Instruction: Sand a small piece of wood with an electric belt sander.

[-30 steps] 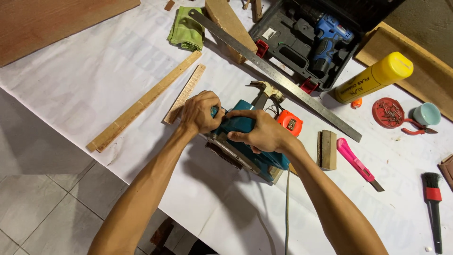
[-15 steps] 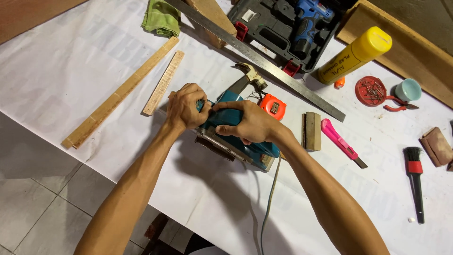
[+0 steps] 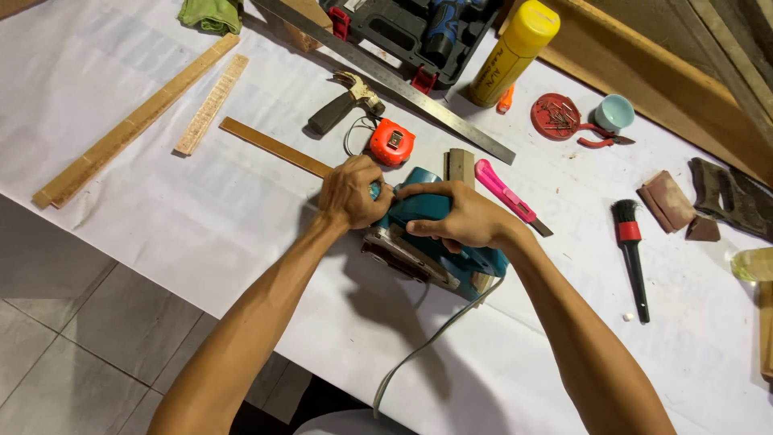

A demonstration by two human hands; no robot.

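Both hands grip a teal electric planer on the white-covered table. My left hand is closed on the planer's front knob. My right hand wraps the rear handle. A thin dark wood strip lies under the planer's front and sticks out to the upper left. A grey power cord trails from the planer's back end towards me.
Two pale wood strips lie at left. A hammer, orange tape measure, steel ruler, pink utility knife, wood block, yellow can, drill case, red nail lid and black brush surround the planer.
The planer and both hands have slid to the right along the dark wood strip, which now shows behind the tool. The view has shifted right, bringing the brush and sandpaper blocks further in.
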